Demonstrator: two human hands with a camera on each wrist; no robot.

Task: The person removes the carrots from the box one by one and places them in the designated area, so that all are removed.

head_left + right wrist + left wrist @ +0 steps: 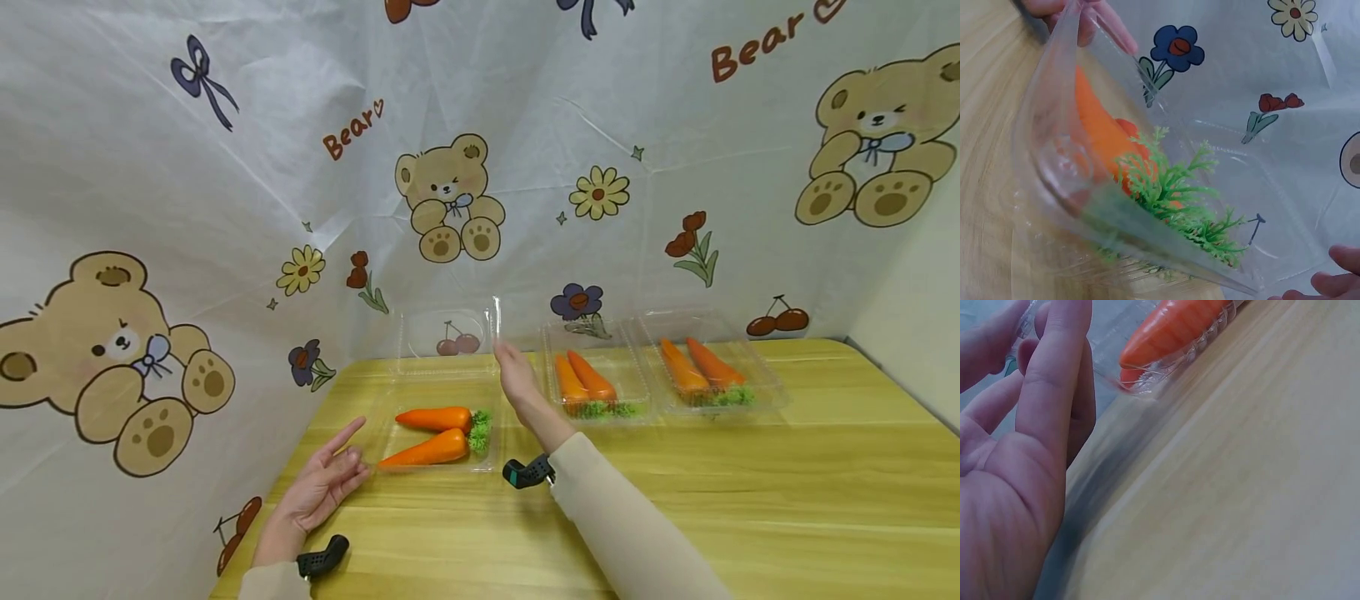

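Note:
In the head view, a clear plastic clamshell box (442, 472) lies on the wooden table with its lid (420, 342) raised at the back. Two orange toy carrots (433, 419) with green leafy tops (480, 432) lie in its base. At the box's left front corner is my left hand (322, 487), index finger extended and the other fingers loosely bent; whether it touches the plastic is unclear. My right hand (519, 379) is beside the lid's right edge, its fingers fairly straight. In the right wrist view the fingertips (1335, 281) show near the lid.
To the right stand two more clear boxes (637, 392) (772, 398), each holding two carrots (592, 377) (708, 364) with green tops. Behind the table (825, 467) hangs a white sheet (525, 100) printed with bears and flowers; it also runs down the left side.

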